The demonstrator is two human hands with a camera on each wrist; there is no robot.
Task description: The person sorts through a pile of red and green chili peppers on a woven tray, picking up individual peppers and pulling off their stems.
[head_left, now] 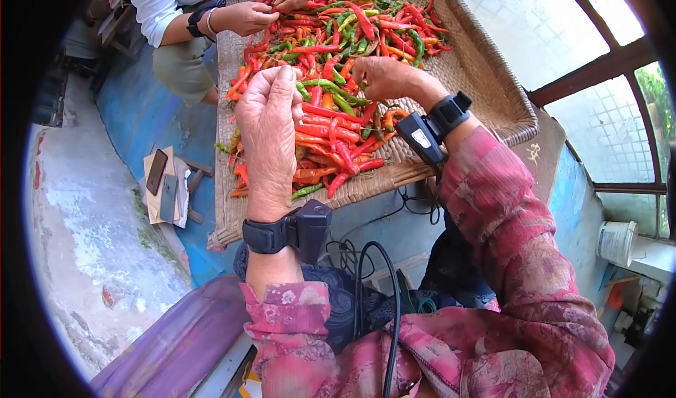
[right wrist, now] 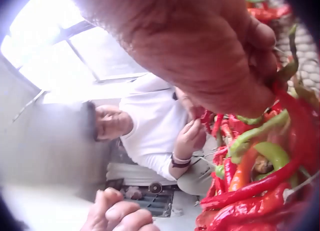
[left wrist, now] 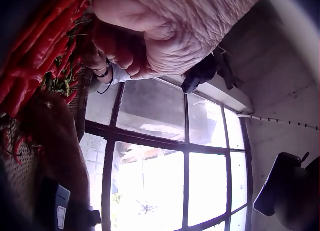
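Observation:
My left hand (head_left: 271, 116) is raised over the near left part of a heap of chili peppers (head_left: 338, 49), its fingers curled and thumb against the forefinger. Nothing shows between its fingers. Just right of it lie red chilies (head_left: 327, 127) side by side, with green chilies (head_left: 331, 87) above them. My right hand (head_left: 387, 80) reaches down into the heap from the right. In the right wrist view its fingertips pinch a long red chili (right wrist: 295, 141) at its green stem end (right wrist: 287, 71). The palm side of the right hand is hidden in the head view.
The chilies lie on a woven tray (head_left: 486, 67) with a raised rim. Across it another person's hands (head_left: 257, 14) work at the heap's far left. Two phones (head_left: 169, 197) rest on a small stool at the left. A black cable (head_left: 387, 271) loops over my lap.

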